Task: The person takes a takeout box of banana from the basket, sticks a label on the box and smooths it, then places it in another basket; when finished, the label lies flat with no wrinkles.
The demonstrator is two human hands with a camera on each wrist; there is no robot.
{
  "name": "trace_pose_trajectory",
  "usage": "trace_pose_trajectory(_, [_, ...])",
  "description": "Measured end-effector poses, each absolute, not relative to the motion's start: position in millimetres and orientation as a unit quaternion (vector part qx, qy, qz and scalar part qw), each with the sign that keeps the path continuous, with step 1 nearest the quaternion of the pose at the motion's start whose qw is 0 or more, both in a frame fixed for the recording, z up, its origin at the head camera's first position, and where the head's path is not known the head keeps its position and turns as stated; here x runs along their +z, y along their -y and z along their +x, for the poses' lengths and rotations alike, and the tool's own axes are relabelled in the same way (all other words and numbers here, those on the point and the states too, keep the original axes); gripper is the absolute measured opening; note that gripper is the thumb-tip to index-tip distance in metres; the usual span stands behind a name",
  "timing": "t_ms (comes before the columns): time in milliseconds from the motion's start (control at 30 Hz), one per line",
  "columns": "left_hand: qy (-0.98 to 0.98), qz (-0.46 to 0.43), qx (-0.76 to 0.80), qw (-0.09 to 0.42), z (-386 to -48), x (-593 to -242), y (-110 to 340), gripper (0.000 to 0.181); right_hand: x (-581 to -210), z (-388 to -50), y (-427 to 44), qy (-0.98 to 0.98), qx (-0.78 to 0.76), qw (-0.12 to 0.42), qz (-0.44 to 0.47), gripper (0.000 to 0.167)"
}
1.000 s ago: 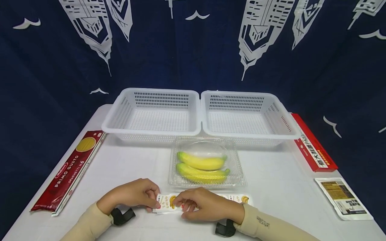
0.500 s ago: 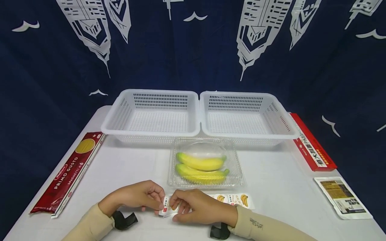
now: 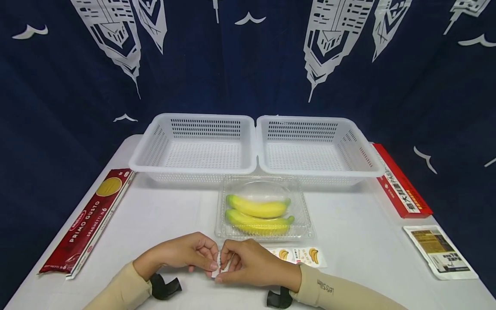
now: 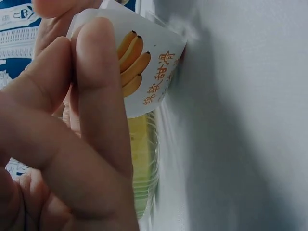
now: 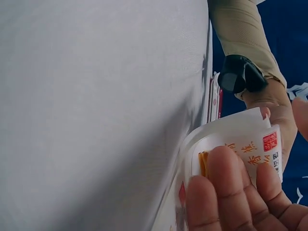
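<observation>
A strip of white banana stickers (image 3: pixel 312 257) lies on the table, its left end bent upward between my two hands. My left hand (image 3: pixel 190 252) pinches that end between thumb and fingertips. Close beside it, my right hand (image 3: pixel 257 263) holds the strip with thumb and curled fingers, covering its middle. The left wrist view shows a sticker (image 4: pixel 144 82) with printed bananas, curving away from the fingertips. In the right wrist view, fingers cover part of the curled-up label (image 5: pixel 240 127). Just beyond the hands sits a clear plastic clamshell box (image 3: pixel 300 234) holding two yellow bananas (image 3: pixel 259 209).
Two white perforated baskets (image 3: pixel 193 168) (image 3: pixel 321 173) stand side by side at the back. A red spaghetti pack (image 3: pixel 87 224) lies along the left edge. To the right are a red pasta box (image 3: pixel 403 185) and a white pouch (image 3: pixel 441 252).
Both hands have come closer together: the left hand shifted right, the right hand shifted left. The strip's left end has been bent up between them. The box and baskets stayed put.
</observation>
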State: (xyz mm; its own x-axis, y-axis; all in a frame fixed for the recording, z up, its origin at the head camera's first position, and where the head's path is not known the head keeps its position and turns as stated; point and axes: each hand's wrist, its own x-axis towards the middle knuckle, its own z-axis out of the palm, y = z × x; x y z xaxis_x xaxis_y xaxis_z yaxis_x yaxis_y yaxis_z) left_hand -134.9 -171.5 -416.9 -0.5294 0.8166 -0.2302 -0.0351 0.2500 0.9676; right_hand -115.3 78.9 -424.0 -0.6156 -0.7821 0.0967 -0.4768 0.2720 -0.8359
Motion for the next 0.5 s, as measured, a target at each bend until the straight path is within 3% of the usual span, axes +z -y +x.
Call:
trace_pose_trajectory(167, [-0.683,0.288,0.543,0.394,-134.7,-416.4,169.9,0.021,-423.7,-114.4,-77.4,-0.79,-0.445,0.153,-0.393,0.027])
trace_pose_trajectory(500, [-0.688,0.275,0.543,0.396,-133.0,-415.4,175.4,0.019,-424.1,-115.5,-86.1,-0.782,-0.447,0.146,-0.409,0.014])
